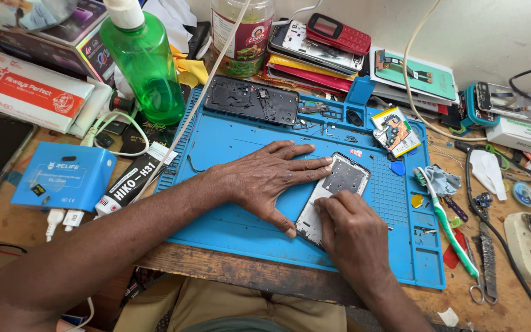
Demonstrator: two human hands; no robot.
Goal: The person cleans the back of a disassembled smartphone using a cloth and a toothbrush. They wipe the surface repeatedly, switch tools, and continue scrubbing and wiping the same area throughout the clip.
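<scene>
Bare phone frame, pale grey inner face up, speckled with small holes, dark rim, lies tilted on the blue mat atop the desk; left hand flat, fingers spread, steadying its top edge; right hand fingers curled, pressing its lower part.

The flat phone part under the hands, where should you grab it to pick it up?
Probably by its two long side edges, near the top end. The phone frame lies flat on the blue mat, tilted, with the right hand covering its lower end and the left hand pressing its upper left edge. The far right edge is free, so come from there.
</scene>
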